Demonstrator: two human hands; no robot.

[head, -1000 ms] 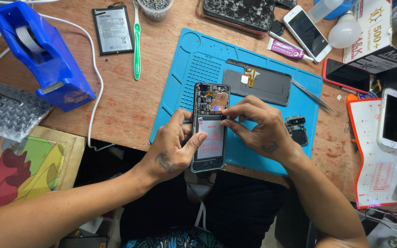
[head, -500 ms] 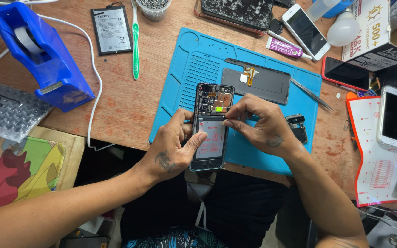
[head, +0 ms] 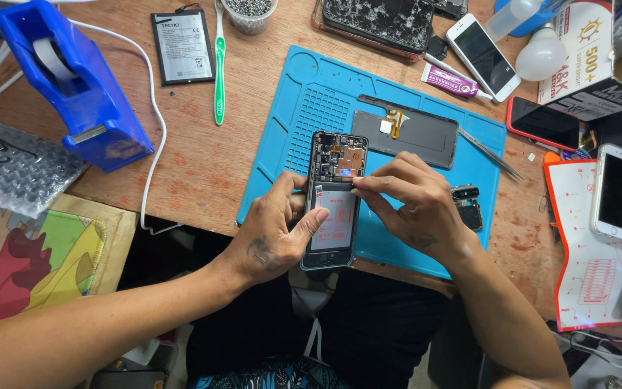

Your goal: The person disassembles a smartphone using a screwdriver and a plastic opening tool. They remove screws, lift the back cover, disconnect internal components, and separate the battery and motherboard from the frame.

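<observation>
We see the left hand point(head: 275, 234) wrapped around the left edge of an opened black smartphone with its back cover off point(head: 334, 198), the thumb lying across the pale battery in the phone's lower half and the fingers closed on its side. The phone lies face down at the near edge of a bright blue silicone repair mat point(head: 304, 108), which rests on the brown wooden counter point(head: 203, 158); its exposed circuit board points away from us. The right hand point(head: 415, 209) sits just to the right of the phone, thumb and forefinger pinched together at the seam between board and battery; whatever small part they may be gripping is too small for us to tell.

On the mat beyond the phone lies a dark grey rectangular back cover point(head: 415, 137), and just right of the right hand a small black camera module point(head: 467, 205). A pair of thin metal tweezers point(head: 491, 155) lies aslant near the mat's right edge.

Well to the left stand a blue plastic tape dispenser point(head: 73, 86), a flat black phone battery point(head: 183, 47) and a green-handled toothbrush point(head: 219, 65). At the far side we see a cracked black phone screen point(head: 379, 21) and a white smartphone point(head: 484, 56); another white smartphone point(head: 615, 191) lies at the right.
</observation>
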